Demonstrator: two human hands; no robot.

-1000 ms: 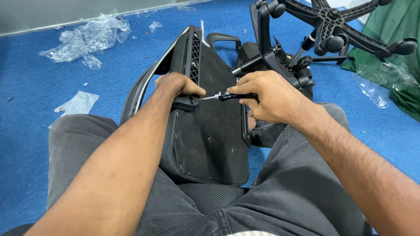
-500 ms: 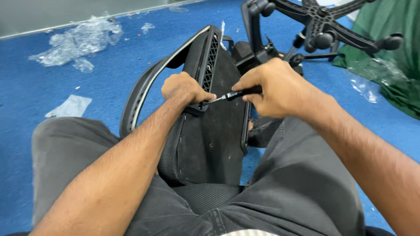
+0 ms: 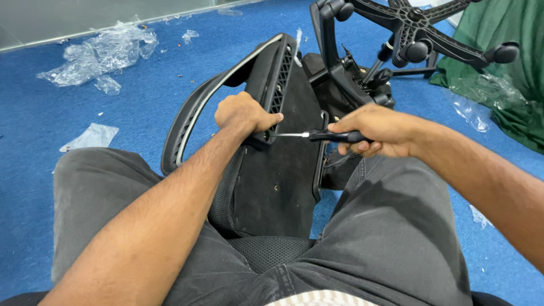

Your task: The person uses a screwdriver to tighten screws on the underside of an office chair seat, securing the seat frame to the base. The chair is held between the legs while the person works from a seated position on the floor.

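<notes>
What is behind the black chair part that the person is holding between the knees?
Behind the chair part lies an upturned black wheeled chair base on the blue carpet, with green cloth beside it. The chair part covers the base's lower end and the floor below it.

Blue carpet floor (image 3: 141, 107) with clear plastic wrap (image 3: 99, 54), castor base (image 3: 419, 34), green cloth (image 3: 510, 62).

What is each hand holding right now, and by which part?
The right hand holds a screwdriver by its black handle, shaft pointing left. The left hand grips the black chair armrest around its ribbed lower end, near the screwdriver's tip.
</notes>
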